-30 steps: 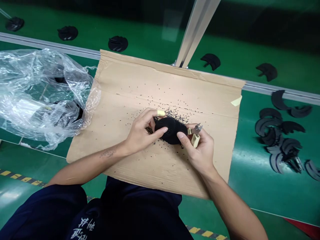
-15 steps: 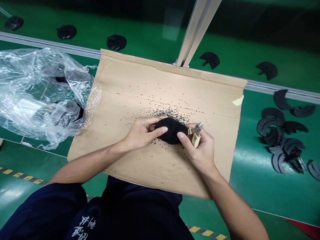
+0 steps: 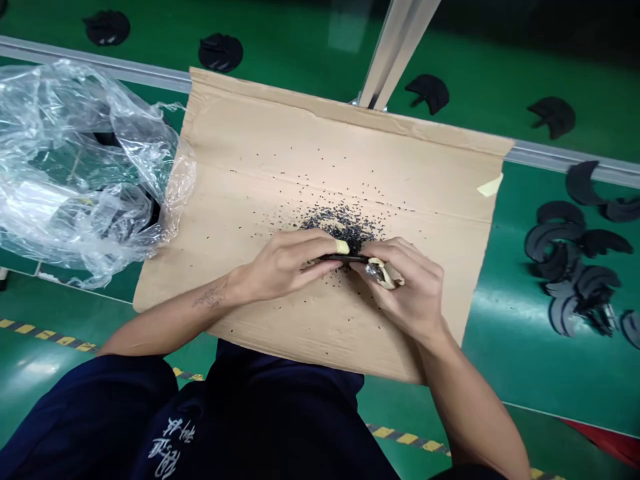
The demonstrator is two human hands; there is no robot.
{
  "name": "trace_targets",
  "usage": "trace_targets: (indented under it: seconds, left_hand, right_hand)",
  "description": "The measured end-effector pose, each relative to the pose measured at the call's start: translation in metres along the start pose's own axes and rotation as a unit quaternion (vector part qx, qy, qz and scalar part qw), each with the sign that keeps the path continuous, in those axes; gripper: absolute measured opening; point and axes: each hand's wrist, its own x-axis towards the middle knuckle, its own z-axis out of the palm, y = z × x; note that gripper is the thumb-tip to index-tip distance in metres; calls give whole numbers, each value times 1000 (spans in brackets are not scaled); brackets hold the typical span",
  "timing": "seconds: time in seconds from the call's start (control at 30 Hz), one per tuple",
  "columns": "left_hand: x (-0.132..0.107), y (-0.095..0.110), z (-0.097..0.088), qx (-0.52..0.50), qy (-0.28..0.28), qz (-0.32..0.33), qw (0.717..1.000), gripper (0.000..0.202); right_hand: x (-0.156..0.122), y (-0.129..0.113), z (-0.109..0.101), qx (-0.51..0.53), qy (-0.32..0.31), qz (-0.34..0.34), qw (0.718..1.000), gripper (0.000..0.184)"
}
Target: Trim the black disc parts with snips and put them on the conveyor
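Observation:
My left hand (image 3: 287, 263) pinches a thin black round part (image 3: 345, 258), seen edge-on, over a sheet of brown cardboard (image 3: 280, 153). A yellow cot covers one fingertip. My right hand (image 3: 410, 287) is closed on small cutters with cream handles (image 3: 383, 272), their jaws at the part's right edge. A heap of tiny black trimmings (image 3: 340, 223) lies on the cardboard just beyond both hands.
A crumpled clear plastic bag (image 3: 80, 160) holding black parts lies at the left. Several black curved parts (image 3: 575, 260) are piled on the green bench at the right. More black parts (image 3: 220, 52) ride a green belt behind an aluminium rail (image 3: 100, 63). A slanted metal post (image 3: 395, 47) rises at the back.
The black part has turned from flat-face-up to edge-on. My right hand has rolled over so the cutters' jaws point left onto the part. The view has tilted down slightly.

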Motion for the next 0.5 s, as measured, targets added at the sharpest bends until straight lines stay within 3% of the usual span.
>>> trace_targets:
  seconds: [0.2,0.5]
  left_hand:
    - [2,1,0,-92,43,-83,991,31]
    - [2,-1,5,-127,90,0,988,29]
  right_hand:
    - [-4,0,9,54,46,2,997,11]
    - [-4,2,15,50,59,-52,996,20]
